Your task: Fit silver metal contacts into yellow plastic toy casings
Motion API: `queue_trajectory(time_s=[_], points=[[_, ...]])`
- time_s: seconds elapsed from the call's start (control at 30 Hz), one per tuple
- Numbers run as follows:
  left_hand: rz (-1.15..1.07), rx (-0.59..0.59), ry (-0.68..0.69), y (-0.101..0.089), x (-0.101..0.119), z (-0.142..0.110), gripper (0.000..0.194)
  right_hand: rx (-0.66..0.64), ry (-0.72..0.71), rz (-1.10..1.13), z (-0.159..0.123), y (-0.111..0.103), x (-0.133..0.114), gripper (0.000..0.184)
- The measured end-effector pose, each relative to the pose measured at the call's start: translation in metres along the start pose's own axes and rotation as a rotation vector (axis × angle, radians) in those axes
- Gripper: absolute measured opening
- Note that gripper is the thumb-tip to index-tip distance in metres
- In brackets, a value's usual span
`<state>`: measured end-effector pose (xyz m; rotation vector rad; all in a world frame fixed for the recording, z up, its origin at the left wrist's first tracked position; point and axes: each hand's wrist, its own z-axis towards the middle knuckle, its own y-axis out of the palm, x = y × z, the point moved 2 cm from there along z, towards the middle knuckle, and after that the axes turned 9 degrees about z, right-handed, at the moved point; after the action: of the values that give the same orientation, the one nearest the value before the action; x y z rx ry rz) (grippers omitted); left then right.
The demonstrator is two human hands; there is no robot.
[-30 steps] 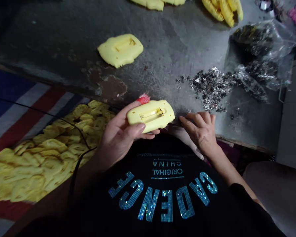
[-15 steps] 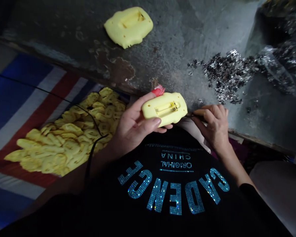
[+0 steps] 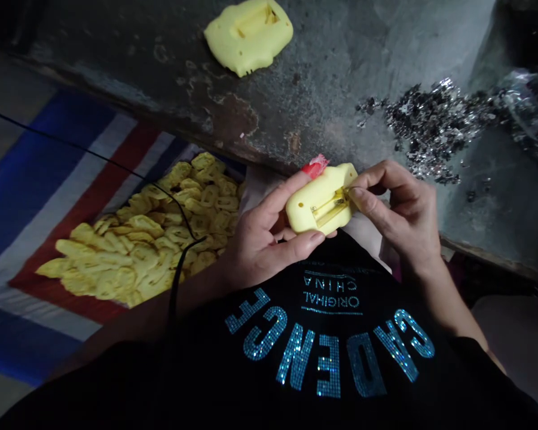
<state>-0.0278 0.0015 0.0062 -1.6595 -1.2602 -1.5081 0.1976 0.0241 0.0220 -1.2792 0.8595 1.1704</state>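
Moved: right hand [image 3: 399, 218] has come up from the bench [image 3: 332, 71] onto the yellow plastic piece [image 3: 316, 203]
Right hand: half closed, thumb and forefinger pinching the metal clip [image 3: 334, 204] in the piece's slot
Left hand [image 3: 269, 236]: curled, gripping the piece above the lap
Farther: yellow pieces [image 3: 138, 245] heaped on striped cloth [image 3: 58, 197]; silver scraps [image 3: 430, 128] on the bench

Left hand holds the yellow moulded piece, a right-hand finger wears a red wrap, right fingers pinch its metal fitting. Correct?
No: the head view shows the red wrap on the left hand, not the right. It holds the yellow moulded piece, and the right fingers pinch its metal fitting.
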Motion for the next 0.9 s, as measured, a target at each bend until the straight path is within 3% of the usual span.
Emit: queue_trajectory(time_s=[0.23, 0.57, 0.9], points=[[0.011, -0.017, 0.025, -0.0008, -0.0035, -0.0002, 0.08, 0.042, -0.079, -0.143, -0.0027, 0.0022, 0.0022, 0.019], [0.12, -0.077, 0.081, -0.0046, -0.0055, -0.0004, 0.085, 0.057, 0.002, -0.045, 0.0007, 0.0036, -0.0017, 0.02], [0.101, -0.084, 0.051, -0.0049, -0.0077, 0.0001, 0.084, 0.032, 0.026, -0.053, 0.0024, 0.0038, 0.0008, 0.028]])
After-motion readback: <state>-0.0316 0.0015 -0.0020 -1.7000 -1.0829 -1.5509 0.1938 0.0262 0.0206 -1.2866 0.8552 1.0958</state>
